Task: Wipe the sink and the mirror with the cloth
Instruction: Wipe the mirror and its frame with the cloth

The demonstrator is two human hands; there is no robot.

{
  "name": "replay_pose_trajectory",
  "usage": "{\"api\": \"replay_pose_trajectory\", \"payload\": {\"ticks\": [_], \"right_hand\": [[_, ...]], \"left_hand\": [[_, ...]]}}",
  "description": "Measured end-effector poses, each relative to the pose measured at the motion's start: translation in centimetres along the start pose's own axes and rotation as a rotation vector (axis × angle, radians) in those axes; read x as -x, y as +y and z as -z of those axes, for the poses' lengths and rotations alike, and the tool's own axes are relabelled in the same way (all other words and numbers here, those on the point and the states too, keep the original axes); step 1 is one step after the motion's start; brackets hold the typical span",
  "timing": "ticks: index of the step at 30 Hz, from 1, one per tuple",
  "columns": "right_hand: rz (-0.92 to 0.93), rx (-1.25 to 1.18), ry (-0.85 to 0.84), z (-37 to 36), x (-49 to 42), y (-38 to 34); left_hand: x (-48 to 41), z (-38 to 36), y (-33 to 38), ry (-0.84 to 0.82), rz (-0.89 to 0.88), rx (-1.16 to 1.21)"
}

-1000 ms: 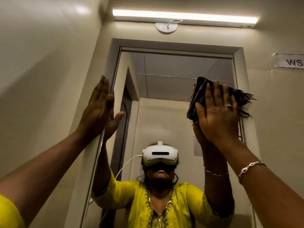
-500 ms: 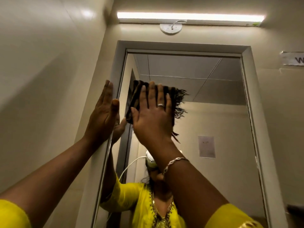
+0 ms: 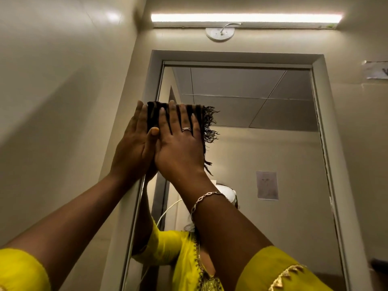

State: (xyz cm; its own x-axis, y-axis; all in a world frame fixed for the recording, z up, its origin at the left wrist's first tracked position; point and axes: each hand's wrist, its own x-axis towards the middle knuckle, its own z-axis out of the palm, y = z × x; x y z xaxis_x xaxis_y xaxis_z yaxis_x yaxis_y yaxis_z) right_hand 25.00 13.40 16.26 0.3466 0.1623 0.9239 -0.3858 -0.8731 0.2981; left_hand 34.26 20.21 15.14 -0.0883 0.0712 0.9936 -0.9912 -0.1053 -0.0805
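- The right hand [image 3: 178, 148] is flat and spread wide, palm pressing the dark fringed cloth [image 3: 197, 116] against the mirror [image 3: 273, 143], fingers splayed and not curled around it.
- The cloth sits under the right palm and fingers, high on the glass at its left edge; its top hem peeks above the fingertips and its fringe [image 3: 210, 127] trails out on the right side of the hand.
- The left hand [image 3: 134, 143] is flat too, fingers straight and together, laid against the mirror's left frame [image 3: 151, 85], its thumb touching the cloth's left edge right next to the right hand.
- The two hands sit side by side, touching at the heel of the palm.
- There's a ring [image 3: 186, 129] on the right hand and a chain bracelet [image 3: 204, 198] at that wrist.
- A second ago the cloth was up in the mirror's upper right corner; half a second ago it was left of centre; now it has swept all the way across to the left frame.
- The left hand has kept its place on the frame throughout, and the gap between the hands has closed.
- The strip light [image 3: 245, 17] glows above the mirror, and a paper label [image 3: 375, 70] is stuck on the wall to its right.
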Motion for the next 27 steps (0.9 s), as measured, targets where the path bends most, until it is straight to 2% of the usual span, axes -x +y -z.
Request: {"api": "replay_pose_trajectory", "payload": {"ticks": [13,20,27], "right_hand": [[-0.059,-0.001,0.232,0.1,4.2,6.2],[-0.099,0.103,0.243,1.9,6.9,11.3],[-0.199,0.197,0.269,4.1,9.8,17.5]], "left_hand": [[0.0,0.6,0.9,-0.061,-0.042,-0.231],[0.0,0.2,-0.2,-0.028,-0.092,-0.269],[0.1,0.3,0.3,-0.031,-0.04,-0.226]]}}
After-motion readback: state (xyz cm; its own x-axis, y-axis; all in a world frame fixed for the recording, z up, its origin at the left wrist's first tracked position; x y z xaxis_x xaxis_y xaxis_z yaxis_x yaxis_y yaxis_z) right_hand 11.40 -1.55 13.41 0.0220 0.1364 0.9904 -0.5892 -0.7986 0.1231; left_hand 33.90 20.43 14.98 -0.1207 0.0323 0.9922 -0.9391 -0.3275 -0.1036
